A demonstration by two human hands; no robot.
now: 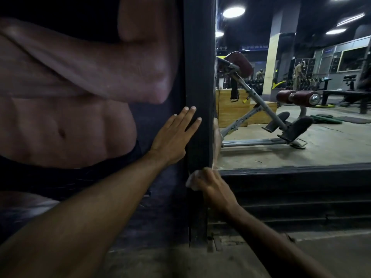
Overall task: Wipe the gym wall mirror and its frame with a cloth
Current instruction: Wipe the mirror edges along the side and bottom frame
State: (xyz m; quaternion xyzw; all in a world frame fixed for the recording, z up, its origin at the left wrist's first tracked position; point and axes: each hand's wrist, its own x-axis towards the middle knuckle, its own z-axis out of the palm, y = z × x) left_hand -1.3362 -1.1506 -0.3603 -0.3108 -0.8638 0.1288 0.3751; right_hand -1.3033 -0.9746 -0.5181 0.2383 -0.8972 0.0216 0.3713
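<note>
The left hand (pixel 172 137) lies flat, fingers straight, against the black frame (pixel 198 67) at centre. At 6 o'clock the right hand (pixel 212 185) grips a pale cloth (pixel 191 180) against the frame's lower corner. The mirror (pixel 301 137) fills 3 o'clock and a poster (pixel 70 97) 9 o'clock.

You had a slanted exercise bench (pixel 299 96) with dark red pads in front of you. Behind it stood a wooden box (pixel 232 111) and a pale pillar (pixel 273 63), and above it round ceiling lights (pixel 233 12) glowed. Far left of it a large poster (pixel 70 87) of a bare torso covered the wall. Below it the floor (pixel 160 261) was grey, worn concrete.
</note>
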